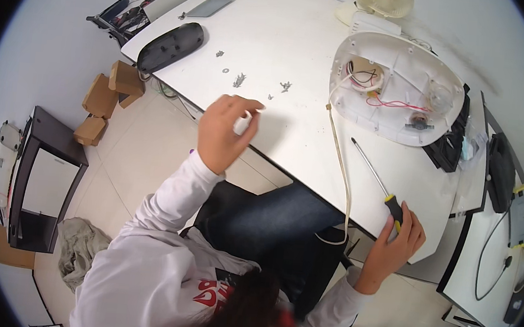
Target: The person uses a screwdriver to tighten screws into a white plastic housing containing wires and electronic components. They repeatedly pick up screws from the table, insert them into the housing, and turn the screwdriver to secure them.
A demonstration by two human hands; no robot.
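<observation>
Dark hair point(238, 312) hung at lower centre. At lower right, my right hand point(398, 240) gripped the screwdriver point(377, 177) by its handle point(393, 206), probably for steady control; its long axis ran diagonally, tip toward upper left. Left of centre, my left hand point(222, 133) pinched a small white piece point(242, 124), perhaps to not lose it.

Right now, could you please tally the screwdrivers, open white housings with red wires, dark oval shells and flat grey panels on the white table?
Screwdriver: 1
Open white housing: 1
Dark oval shell: 1
Flat grey panel: 1
Total: 4
</observation>
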